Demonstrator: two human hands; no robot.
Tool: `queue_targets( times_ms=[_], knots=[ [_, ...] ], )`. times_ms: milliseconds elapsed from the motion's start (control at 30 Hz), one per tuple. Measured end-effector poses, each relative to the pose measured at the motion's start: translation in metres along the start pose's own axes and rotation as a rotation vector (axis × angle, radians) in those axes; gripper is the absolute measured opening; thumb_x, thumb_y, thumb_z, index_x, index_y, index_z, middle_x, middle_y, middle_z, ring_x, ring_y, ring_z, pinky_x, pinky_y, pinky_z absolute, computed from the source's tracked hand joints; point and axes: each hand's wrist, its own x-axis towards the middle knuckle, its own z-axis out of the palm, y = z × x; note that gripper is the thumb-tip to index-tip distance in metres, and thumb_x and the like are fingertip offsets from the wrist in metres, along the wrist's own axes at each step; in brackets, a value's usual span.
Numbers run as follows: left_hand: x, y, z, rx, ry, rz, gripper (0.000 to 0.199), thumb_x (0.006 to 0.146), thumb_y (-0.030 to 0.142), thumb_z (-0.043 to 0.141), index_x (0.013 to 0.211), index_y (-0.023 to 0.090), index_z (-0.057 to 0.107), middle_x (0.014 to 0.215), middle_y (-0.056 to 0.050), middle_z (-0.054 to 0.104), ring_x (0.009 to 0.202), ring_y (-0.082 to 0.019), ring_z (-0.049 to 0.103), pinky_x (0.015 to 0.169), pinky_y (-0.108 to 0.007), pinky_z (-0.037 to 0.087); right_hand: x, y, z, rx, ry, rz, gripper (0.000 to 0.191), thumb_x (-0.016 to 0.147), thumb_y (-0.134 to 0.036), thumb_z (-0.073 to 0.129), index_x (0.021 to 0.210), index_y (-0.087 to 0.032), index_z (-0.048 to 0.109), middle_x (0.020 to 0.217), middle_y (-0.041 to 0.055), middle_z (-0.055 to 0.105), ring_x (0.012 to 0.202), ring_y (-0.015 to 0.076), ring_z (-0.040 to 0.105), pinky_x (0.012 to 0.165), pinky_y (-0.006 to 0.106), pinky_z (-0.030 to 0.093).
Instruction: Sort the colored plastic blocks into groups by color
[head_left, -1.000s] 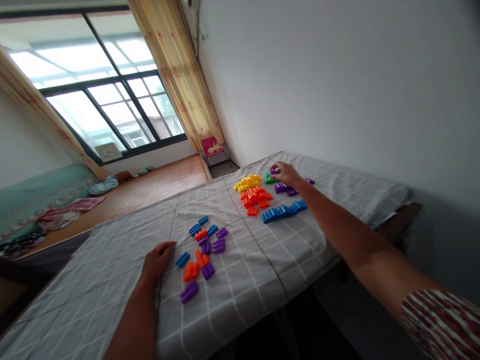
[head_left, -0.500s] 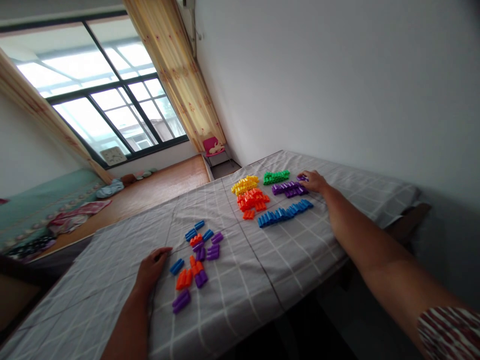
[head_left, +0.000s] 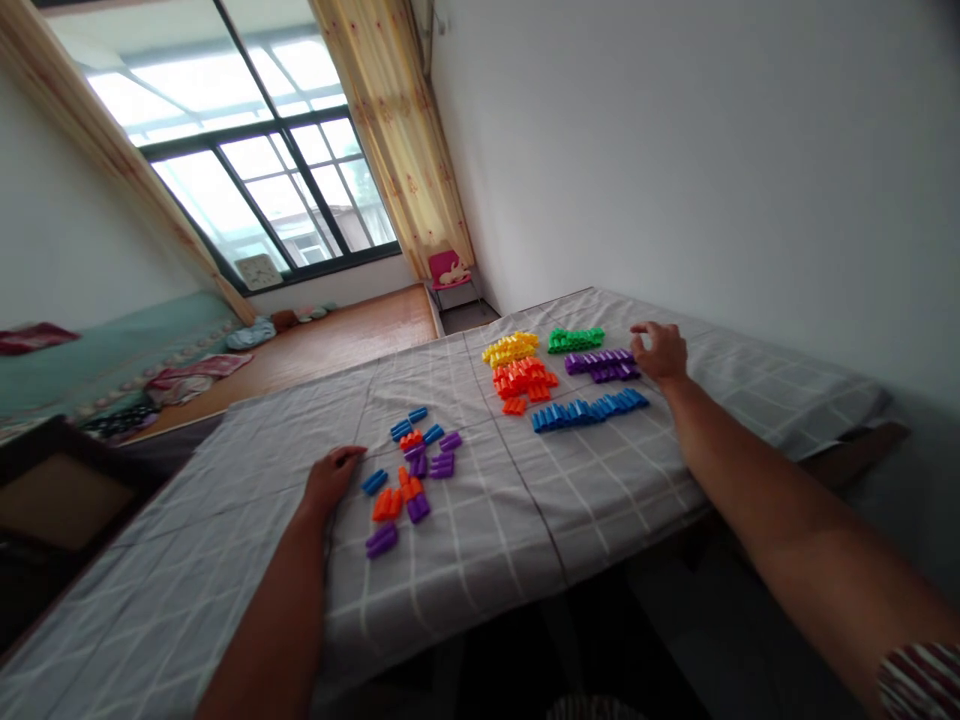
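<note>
1. Grey woven cloth w/ white check lines [head_left: 480, 560]: spread over the table, creased, hanging over its near edge.
2. Loose group, L. side of cloth: ribbed tube-like plastic pcs, purple, orange & blue, mixed. Nearest is a purple ribbed pc [head_left: 382, 541]; behind it, an orange ribbed pc [head_left: 387, 504]. A blue ribbed pc [head_left: 374, 482] lies nearest the hand of item 3; more purple, orange & blue pcs farther back.
3. L. hand [head_left: 331, 478]: bare, on cloth just L. of the loose group; fingers loosely bent, forefinger out, not pressed tog.; no pc seen in it.
4. Blue plastic row [head_left: 589, 410]: pcs side by side, long uneven line, R. half of cloth.
5. Orange plastic heap [head_left: 523, 378]: pcs packed close, a small orange cluster at its near side; L. of items 4 & 6.
6. Purple plastic row [head_left: 602, 364]: behind the blue, pcs side by side.
7. R. hand [head_left: 637, 337]: bare, just beside R. end of purple row; thumb & forefinger curved, slightly apart, other fingers curled; no pc visible btwn them. Contact w/ row: can't tell.
8. Yellow plastic heap [head_left: 510, 348]: directly behind the orange.
9. Green plastic row [head_left: 576, 340]: behind the purple, R. of the yellow.
10. Pink chair [head_left: 441, 268] w/ pale soft toy [head_left: 454, 273] on seat: well beyond table, nr yellow patterned curtain [head_left: 397, 130].
11. Square pale clock [head_left: 259, 270]: by dark-framed window [head_left: 281, 125], far end.
</note>
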Motion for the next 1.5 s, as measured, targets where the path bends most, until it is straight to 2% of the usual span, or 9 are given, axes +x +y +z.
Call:
queue_targets(
  times_ms=[167, 300, 433, 667, 767, 900, 1133, 1300, 1500],
  knots=[
    [-0.002, 0.006, 0.002, -0.009, -0.010, 0.003, 0.034, 0.073, 0.033, 0.050, 0.092, 0.020, 0.076, 0.102, -0.005, 0.075, 0.095, -0.022, 0.067, 0.087, -0.030, 0.051, -0.007, -0.076, -0.018, 0.132, -0.014, -0.135, 0.037, 0.090, -0.026, 0.041, 0.119, -0.017, 0.061, 0.112, 0.0142, 0.065, 0.113, 0.0307, 0.050, 0.099, 0.045, 0.036],
    [-0.004, 0.008, 0.004, -0.028, -0.012, 0.010, 0.033, 0.076, 0.031, 0.051, 0.094, 0.020, 0.076, 0.104, -0.006, 0.074, 0.097, -0.022, 0.066, 0.089, -0.030, 0.050, -0.047, -0.187, -0.023, 0.380, -0.354, -0.563, 0.032, 0.090, -0.025, 0.049, 0.118, -0.021, 0.064, 0.110, 0.0105, 0.067, 0.110, 0.0281, 0.054, 0.101, 0.046, 0.038],
    [-0.007, 0.005, 0.006, -0.050, -0.010, 0.005, 0.034, 0.077, 0.030, 0.050, 0.095, 0.017, 0.076, 0.104, -0.007, 0.074, 0.097, -0.022, 0.066, 0.089, -0.030, 0.049, -0.098, -0.271, -0.001, 0.513, -0.700, -0.984, 0.029, 0.086, -0.014, 0.056, 0.112, -0.020, 0.067, 0.118, 0.0090, 0.067, 0.111, 0.0233, 0.056, 0.097, 0.039, 0.043],
    [-0.006, 0.000, 0.007, -0.085, -0.011, 0.011, 0.037, 0.076, 0.031, 0.048, 0.098, 0.017, 0.075, 0.102, -0.007, 0.074, 0.094, -0.022, 0.067, 0.088, -0.031, 0.050, -0.120, -0.306, 0.035, 0.333, -0.913, -1.008, 0.031, 0.078, -0.003, 0.060, 0.105, -0.014, 0.070, 0.102, 0.0107, 0.072, 0.094, 0.0217, 0.064, 0.087, 0.032, 0.046],
    [-0.005, 0.000, 0.004, -0.072, -0.006, 0.008, 0.035, 0.075, 0.032, 0.050, 0.095, 0.020, 0.075, 0.101, -0.005, 0.075, 0.095, -0.022, 0.067, 0.088, -0.031, 0.051, -0.108, -0.299, 0.028, 0.355, -0.891, -0.962, 0.032, 0.075, -0.007, 0.063, 0.106, -0.014, 0.069, 0.101, 0.0100, 0.072, 0.092, 0.0218, 0.064, 0.085, 0.032, 0.047],
    [-0.004, 0.000, 0.002, -0.067, -0.006, 0.018, 0.035, 0.074, 0.036, 0.050, 0.094, 0.021, 0.075, 0.101, -0.005, 0.075, 0.095, -0.023, 0.067, 0.086, -0.031, 0.051, -0.067, -0.261, 0.007, 0.501, -0.678, -0.746, 0.033, 0.078, -0.017, 0.064, 0.110, -0.015, 0.067, 0.105, 0.0084, 0.071, 0.093, 0.0203, 0.064, 0.086, 0.031, 0.048],
    [-0.001, 0.000, -0.001, -0.046, -0.020, 0.005, 0.035, 0.073, 0.038, 0.051, 0.093, 0.023, 0.075, 0.100, -0.004, 0.075, 0.093, -0.023, 0.068, 0.087, -0.032, 0.051, 0.006, -0.075, -0.016, 0.210, -0.174, -0.040, 0.029, 0.076, -0.024, 0.062, 0.103, -0.017, 0.067, 0.103, 0.0121, 0.069, 0.096, 0.0248, 0.064, 0.088, 0.037, 0.051],
    [0.002, -0.003, -0.001, -0.029, -0.015, 0.010, 0.036, 0.072, 0.042, 0.051, 0.090, 0.023, 0.075, 0.100, -0.004, 0.075, 0.094, -0.024, 0.067, 0.087, -0.032, 0.051, -0.006, 0.019, -0.011, 0.055, -0.246, 0.253, 0.024, 0.071, -0.031, 0.064, 0.090, -0.018, 0.067, 0.090, 0.0076, 0.072, 0.085, 0.0229, 0.067, 0.081, 0.035, 0.052],
    [0.000, -0.001, -0.003, -0.026, -0.024, 0.002, 0.037, 0.071, 0.043, 0.051, 0.091, 0.023, 0.075, 0.102, -0.004, 0.075, 0.092, -0.024, 0.068, 0.087, -0.032, 0.052, -0.017, 0.032, -0.006, 0.014, -0.351, 0.289, 0.024, 0.070, -0.035, 0.067, 0.088, -0.019, 0.067, 0.094, 0.0075, 0.073, 0.086, 0.0222, 0.067, 0.080, 0.033, 0.050]
  ],
)
